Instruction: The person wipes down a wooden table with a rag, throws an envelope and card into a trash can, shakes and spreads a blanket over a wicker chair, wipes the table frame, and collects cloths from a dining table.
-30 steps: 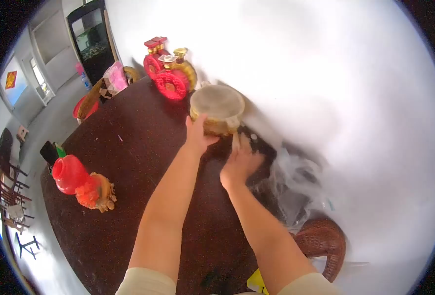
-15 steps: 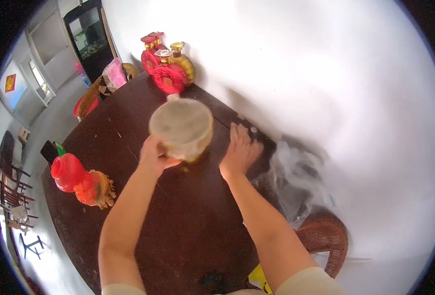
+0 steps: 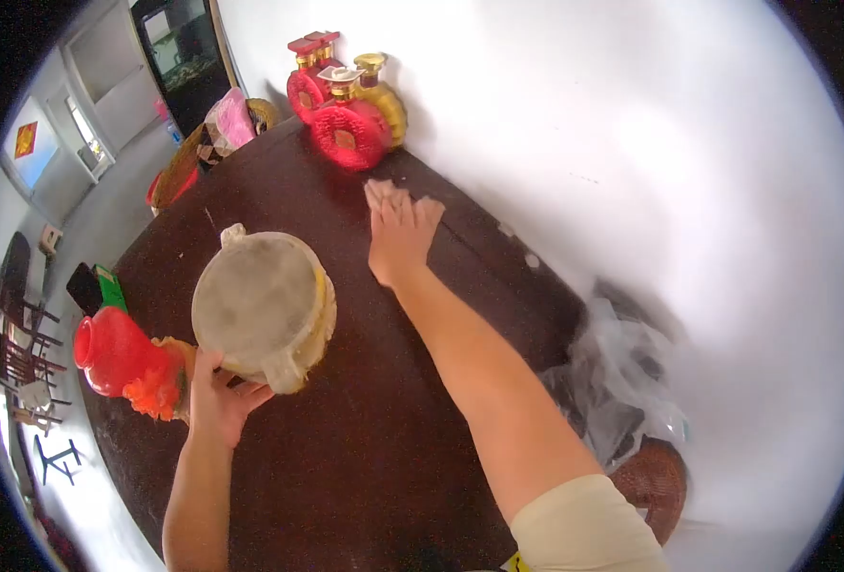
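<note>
My left hand (image 3: 222, 396) grips the lower edge of a round, cream-and-yellow two-handled pot (image 3: 258, 303) and holds it over the dark table. Its flat grey face is turned toward me; I cannot tell whether that is a filling or a solid surface. My right hand (image 3: 403, 232) lies on the tabletop with its fingers stretched forward, holding nothing. Just beyond those fingertips stand red round bottles (image 3: 349, 133) and a gold bottle (image 3: 384, 108). Left of the pot are a red vase (image 3: 112, 351) and an orange ornament (image 3: 160, 386), partly hidden by my left hand.
The dark brown table (image 3: 365, 467) runs along a white wall (image 3: 575, 143). A clear plastic bag (image 3: 622, 372) bunches at its right edge, above a brown woven chair (image 3: 653, 486). At the left edge lie a green box (image 3: 110, 289) and a black object (image 3: 83, 289).
The pot has moved left and nearer to me in my left hand. My right hand has slid left and forward along the table toward the bottles. The view has shifted slightly.
</note>
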The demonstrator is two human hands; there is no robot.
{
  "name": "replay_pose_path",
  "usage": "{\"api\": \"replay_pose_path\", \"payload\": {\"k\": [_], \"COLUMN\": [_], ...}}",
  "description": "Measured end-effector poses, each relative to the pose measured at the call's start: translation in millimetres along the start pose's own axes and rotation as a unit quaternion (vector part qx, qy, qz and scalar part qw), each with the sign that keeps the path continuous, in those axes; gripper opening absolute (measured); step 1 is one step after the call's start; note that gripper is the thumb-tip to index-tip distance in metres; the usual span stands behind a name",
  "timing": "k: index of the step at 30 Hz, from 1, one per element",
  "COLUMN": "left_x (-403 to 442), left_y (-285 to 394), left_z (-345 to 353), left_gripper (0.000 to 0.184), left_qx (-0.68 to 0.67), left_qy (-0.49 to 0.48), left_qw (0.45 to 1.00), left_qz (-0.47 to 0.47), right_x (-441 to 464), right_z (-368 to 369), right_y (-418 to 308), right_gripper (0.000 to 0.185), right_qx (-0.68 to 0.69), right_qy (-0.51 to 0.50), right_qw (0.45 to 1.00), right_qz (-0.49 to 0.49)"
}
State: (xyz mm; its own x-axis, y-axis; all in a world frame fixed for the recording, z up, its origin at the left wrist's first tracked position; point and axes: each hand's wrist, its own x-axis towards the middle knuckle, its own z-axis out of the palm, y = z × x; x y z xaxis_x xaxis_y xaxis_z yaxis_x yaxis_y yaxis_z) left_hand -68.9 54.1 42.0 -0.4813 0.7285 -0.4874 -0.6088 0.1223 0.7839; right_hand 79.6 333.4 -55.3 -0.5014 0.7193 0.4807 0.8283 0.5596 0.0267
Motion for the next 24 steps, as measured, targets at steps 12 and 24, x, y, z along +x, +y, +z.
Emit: {"api": "replay_pose_path", "payload": {"k": [12, 24], "left_x": [2, 3], "left_y": [-10, -13], "left_z": [-4, -6], "left_gripper": [0.069, 0.073], "left_qx": [0.037, 0.017], "left_qy": [-0.001, 0.016], "left_qw": [0.999, 0.999], "left_qz": [0.037, 0.044], "right_x": [87, 4], "right_z": [11, -81], "right_y": [40, 75], "right_gripper": [0.070, 0.051], "right_qx": [-0.016, 0.059], "right_qy": [-0.189, -0.296], "right_qw": [0.971, 0.856], "right_qz": [0.148, 0.420]}}
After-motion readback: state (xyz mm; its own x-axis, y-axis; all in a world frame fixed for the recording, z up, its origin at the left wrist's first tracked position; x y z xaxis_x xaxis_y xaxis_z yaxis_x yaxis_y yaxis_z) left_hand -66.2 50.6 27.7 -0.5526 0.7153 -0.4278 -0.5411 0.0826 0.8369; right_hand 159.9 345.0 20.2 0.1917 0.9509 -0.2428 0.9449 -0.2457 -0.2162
